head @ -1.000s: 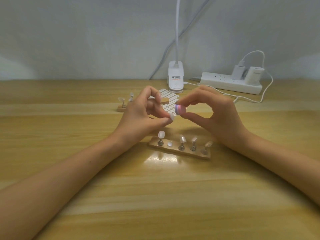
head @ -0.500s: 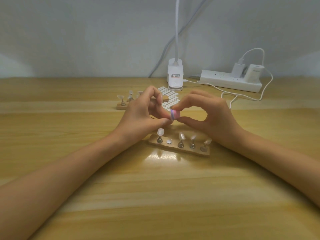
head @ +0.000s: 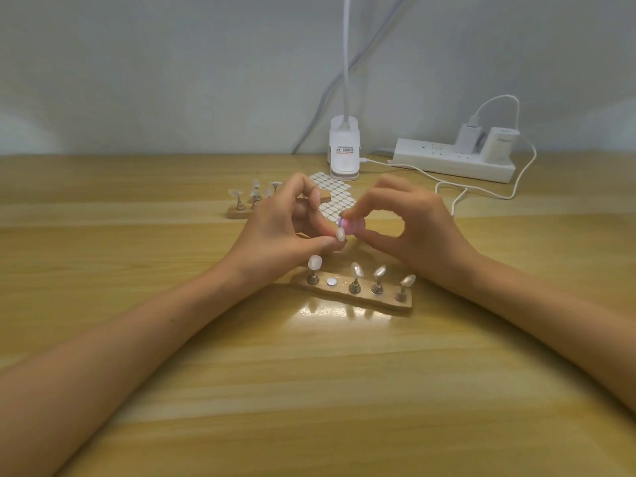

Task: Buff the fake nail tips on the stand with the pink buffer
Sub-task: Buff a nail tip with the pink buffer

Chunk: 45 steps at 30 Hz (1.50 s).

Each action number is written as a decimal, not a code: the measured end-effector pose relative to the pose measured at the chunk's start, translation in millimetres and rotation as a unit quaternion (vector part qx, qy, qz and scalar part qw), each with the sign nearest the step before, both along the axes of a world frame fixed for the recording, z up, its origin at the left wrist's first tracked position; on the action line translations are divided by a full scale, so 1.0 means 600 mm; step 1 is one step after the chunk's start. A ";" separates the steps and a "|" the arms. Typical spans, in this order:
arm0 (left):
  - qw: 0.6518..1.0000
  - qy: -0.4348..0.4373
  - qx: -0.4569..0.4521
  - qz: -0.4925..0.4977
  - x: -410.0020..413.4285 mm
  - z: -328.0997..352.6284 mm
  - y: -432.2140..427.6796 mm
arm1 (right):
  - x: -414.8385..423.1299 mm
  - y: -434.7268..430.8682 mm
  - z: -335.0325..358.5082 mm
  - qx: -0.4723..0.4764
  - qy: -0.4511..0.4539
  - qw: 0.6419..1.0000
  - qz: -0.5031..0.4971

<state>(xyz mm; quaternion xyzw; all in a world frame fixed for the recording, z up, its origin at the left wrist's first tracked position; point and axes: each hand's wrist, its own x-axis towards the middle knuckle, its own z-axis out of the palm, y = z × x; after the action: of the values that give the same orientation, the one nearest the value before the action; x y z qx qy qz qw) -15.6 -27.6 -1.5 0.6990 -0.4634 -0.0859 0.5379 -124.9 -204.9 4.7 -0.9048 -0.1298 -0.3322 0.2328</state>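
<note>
Roughly over the middle of the wooden surface (head: 309, 373), both hands meet just above the near stand (head: 387, 299). The left hand (head: 285, 232) has its thumb and fingertips curled in a pinch on a single pale nail tip (head: 340, 234); what the tip is mounted on is hidden by the fingers. The right hand (head: 413, 228) pinches the pink buffer (head: 352, 225) between thumb and forefinger, the other fingers curled behind, and the buffer's end touches the held nail tip. On the near stand, a wooden strip lying at a slight slant, four nail tips (head: 357, 270) stand upright on metal pegs, and one bare round metal disc (head: 331, 281) shows second from the left. A second wooden stand (head: 237, 211) with more nail tips (head: 235, 193) sits further toward the far edge, partly behind the left hand, beside a sheet of white oval stickers (head: 335, 197). Along the far edge stand a white clip lamp base (head: 344, 149) and, toward the far right corner, a white power strip (head: 447, 163) with two chargers (head: 468, 134) plugged in and a white cable (head: 481, 191) trailing over the surface.
</note>
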 end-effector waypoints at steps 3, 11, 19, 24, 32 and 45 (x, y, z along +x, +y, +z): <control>1.000 0.014 -0.005 0.007 0.000 0.001 0.001 | -0.001 0.001 0.003 0.015 -0.042 0.999 -0.013; 0.998 0.057 -0.026 0.000 0.000 0.006 0.006 | -0.002 -0.007 -0.001 0.013 -0.014 1.000 -0.015; 0.991 0.123 -0.053 -0.029 0.004 0.006 0.006 | -0.003 -0.002 -0.001 0.058 -0.007 0.998 -0.018; 0.988 0.143 -0.059 0.005 0.006 0.006 0.006 | -0.005 0.003 0.000 0.085 -0.018 0.996 -0.035; 0.980 0.181 -0.078 0.017 0.004 0.009 0.006 | -0.006 0.002 0.003 0.120 0.017 0.992 -0.025; 0.999 0.036 -0.026 0.018 0.005 0.004 0.000 | 0.006 0.004 0.003 0.061 0.016 0.997 0.042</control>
<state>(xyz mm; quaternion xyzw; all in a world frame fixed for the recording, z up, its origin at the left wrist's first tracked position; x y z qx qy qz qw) -12.6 -27.6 1.2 0.6891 -0.4331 -0.0893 0.5741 -121.2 -202.4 6.4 -0.8878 -0.1431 -0.3148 0.3037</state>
